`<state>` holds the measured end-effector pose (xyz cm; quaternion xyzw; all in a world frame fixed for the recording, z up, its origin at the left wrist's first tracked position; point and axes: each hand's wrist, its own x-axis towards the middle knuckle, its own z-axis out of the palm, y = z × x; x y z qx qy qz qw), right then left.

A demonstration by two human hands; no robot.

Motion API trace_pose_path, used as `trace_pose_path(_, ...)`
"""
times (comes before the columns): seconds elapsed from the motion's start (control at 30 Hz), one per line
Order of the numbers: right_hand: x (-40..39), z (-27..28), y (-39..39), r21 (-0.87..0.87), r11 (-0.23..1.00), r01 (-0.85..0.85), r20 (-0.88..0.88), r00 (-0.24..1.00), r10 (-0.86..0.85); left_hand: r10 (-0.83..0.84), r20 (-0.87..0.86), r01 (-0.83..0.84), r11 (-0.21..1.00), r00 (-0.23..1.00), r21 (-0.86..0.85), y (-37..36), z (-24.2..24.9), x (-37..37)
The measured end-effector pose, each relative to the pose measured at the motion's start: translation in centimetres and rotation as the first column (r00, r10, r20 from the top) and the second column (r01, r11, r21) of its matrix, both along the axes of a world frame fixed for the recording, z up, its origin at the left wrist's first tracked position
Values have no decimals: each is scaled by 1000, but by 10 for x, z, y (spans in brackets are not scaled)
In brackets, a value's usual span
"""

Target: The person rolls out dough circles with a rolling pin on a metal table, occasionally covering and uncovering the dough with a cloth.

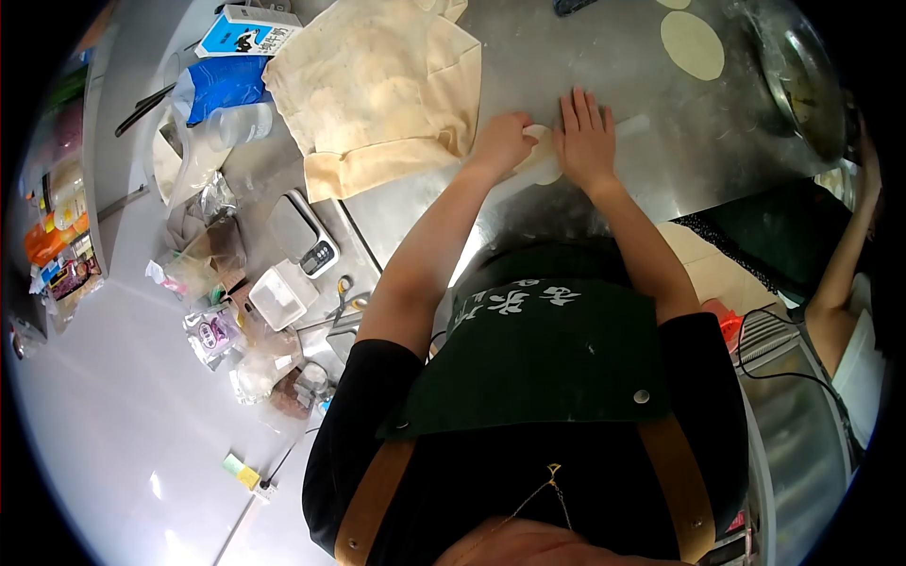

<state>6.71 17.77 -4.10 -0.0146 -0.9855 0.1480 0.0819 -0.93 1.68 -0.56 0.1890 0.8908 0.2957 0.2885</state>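
Observation:
My left hand [502, 141] is curled, its fingers pinching the edge of a small pale dough piece [539, 138] on the steel table [528, 57]. My right hand [585, 140] lies flat, fingers apart, pressing down on a whitish rolling pin [634, 124] that runs slantwise under the palm, over the dough. The two hands are almost touching. Most of the dough is hidden beneath them.
A floured cream cloth [377, 85] lies left of the hands. A rolled dough round [692, 44] and a metal bowl [802, 75] are at the far right. A scale [307, 236], scissors [342, 297], a milk carton [247, 28] and bags crowd the left. Another person's arm [845, 255] is at the right.

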Motion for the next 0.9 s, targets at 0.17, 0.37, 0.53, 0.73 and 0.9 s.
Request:
trace_pose_path(0.17, 59, 14, 35, -107, 971, -215, 57, 973, 222, -52, -226, 46, 998, 973, -34, 1, 6, 24)
trace_pose_path(0.37, 69, 28, 63, -156, 919, -363, 75, 923, 377, 162, -33, -163, 986, 986, -18, -21, 10, 38)
trace_pose_path(0.53, 43, 36, 53, -163, 899, -407, 11, 910, 414, 124, 27, -122, 990, 992, -69, -32, 0, 40)
trace_pose_path(0.73, 14, 19, 23, -119, 962, -247, 113, 959, 260, 140, 45, -139, 990, 989, -14, -36, -8, 40)
trace_pose_path(0.9, 22, 2, -1, 24, 1000, -6, 55, 998, 5, 254, 63, -261, 955, 965, 142, -36, -15, 41)
